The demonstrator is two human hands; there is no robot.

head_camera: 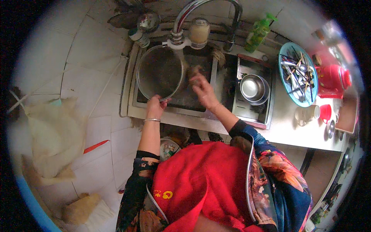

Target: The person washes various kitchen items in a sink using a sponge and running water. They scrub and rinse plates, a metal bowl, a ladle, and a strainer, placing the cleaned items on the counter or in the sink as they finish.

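My left hand (157, 105) grips the near rim of a large round metal pot (161, 72), which is tilted so that its wide, dark inside faces me. The pot is held over the left part of a sink (185, 105). Just right of the pot is my right hand (203, 92), fingers bent and blurred. A brownish blur lies at its fingertips; whether it holds a scrubber there cannot be made out. Above the pot arches a chrome faucet (180, 20).
Nested metal bowls (252, 88) sit in a steel tray on the right. Beyond lies a blue basket (311, 97) of chopsticks and spoons. A glass jar (199, 32) and a green pump bottle (257, 33) stand behind the sink. Cups (307, 113) stand near the counter's right end.
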